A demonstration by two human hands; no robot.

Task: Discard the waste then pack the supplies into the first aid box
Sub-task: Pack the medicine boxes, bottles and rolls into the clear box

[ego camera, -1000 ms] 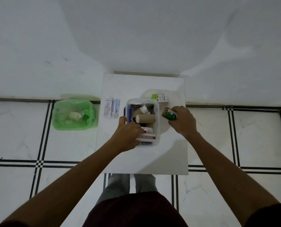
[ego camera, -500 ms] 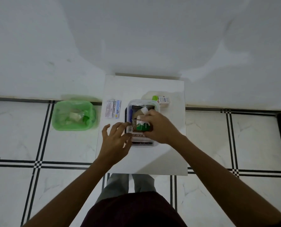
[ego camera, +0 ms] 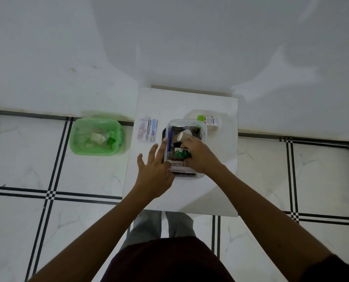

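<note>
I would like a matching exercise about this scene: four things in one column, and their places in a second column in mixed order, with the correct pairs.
Things
1. green bin
2. antiseptic bandage boxes
3. green-labelled bottle
4. small box with green cap

Places
A. on the table, left of the first aid box
B. on the floor, left of the table
C. on the table, behind the first aid box on its right
D. inside the first aid box, under the right hand

Pairs: 1-B, 2-A, 3-D, 4-C
</note>
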